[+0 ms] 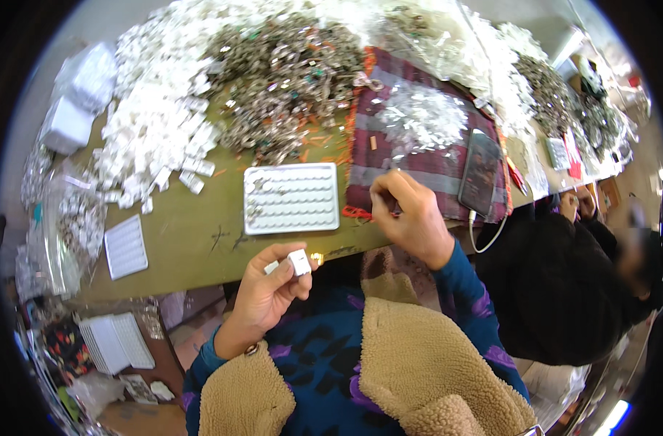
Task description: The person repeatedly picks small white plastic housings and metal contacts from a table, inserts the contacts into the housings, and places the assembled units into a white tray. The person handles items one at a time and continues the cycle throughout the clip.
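Note:
In my left hand [262, 291], just off the table's front edge, is a small white plastic housing [299, 262], gripped between thumb and fingers. Another white piece [272, 267] shows beside the thumb, and something small and gold-coloured [317, 259] is at the fingertips. My right hand [413, 218] hovers at the near edge of a plaid cloth [360, 189] with its fingers curled in a pinch; whatever they hold, if anything, is hidden. Between and beyond my hands lies a white tray [291, 229] with rows of hollows, a few small shiny pieces in its left part.
White plastic housings [153, 131] are heaped at the left, with shiny metal parts [288, 80] beside them. Clear flat pieces [422, 116] and a phone [480, 171] with a white cable lie on the cloth. A second tray [126, 247] sits left. Someone in black [556, 283] sits at right.

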{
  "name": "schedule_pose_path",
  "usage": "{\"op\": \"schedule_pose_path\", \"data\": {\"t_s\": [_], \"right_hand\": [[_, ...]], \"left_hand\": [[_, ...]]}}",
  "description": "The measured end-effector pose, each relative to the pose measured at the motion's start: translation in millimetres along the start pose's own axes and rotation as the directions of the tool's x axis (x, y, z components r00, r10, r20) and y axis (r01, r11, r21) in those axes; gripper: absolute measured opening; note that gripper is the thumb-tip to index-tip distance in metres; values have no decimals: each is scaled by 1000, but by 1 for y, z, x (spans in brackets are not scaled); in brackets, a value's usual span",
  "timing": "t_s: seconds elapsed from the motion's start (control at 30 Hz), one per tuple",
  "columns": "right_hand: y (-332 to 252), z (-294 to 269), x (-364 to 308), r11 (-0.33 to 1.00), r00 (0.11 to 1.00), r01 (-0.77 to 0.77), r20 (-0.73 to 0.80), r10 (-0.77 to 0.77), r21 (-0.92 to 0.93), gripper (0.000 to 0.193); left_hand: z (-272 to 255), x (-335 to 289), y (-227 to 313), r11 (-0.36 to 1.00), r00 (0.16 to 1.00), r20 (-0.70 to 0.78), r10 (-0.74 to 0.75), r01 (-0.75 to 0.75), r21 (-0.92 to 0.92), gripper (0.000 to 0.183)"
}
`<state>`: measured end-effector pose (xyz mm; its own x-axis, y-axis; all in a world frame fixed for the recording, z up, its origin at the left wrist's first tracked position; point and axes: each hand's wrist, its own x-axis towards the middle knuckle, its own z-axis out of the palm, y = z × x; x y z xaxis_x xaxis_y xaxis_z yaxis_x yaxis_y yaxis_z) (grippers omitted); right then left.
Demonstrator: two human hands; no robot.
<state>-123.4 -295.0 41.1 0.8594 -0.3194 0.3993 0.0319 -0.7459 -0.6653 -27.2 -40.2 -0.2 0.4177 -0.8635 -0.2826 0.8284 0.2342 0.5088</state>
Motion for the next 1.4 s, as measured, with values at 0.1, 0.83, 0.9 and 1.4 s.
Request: {"op": "schedule_pose_path", "data": {"t_s": [0.1, 0.83, 0.9, 1.4], "right_hand": [[-44, 29, -18, 956, 995, -76, 84, 54, 284, 13], [-78, 76, -21, 854, 981, 4, 163, -104, 520, 19], [-80, 72, -17, 781, 974, -120, 226, -28, 613, 21], [-91, 88, 67, 958, 893, 136, 387, -230, 254, 21]], "left_hand": [[-2, -8, 3, 995, 995, 18, 94, -93, -17, 29], [9, -35, 11, 966, 960, -148, 238, -218, 136, 18], [12, -33, 14, 964, 964, -94, 249, -238, 116, 16], [-23, -32, 44, 945, 950, -115, 292, -305, -117, 14]]}}
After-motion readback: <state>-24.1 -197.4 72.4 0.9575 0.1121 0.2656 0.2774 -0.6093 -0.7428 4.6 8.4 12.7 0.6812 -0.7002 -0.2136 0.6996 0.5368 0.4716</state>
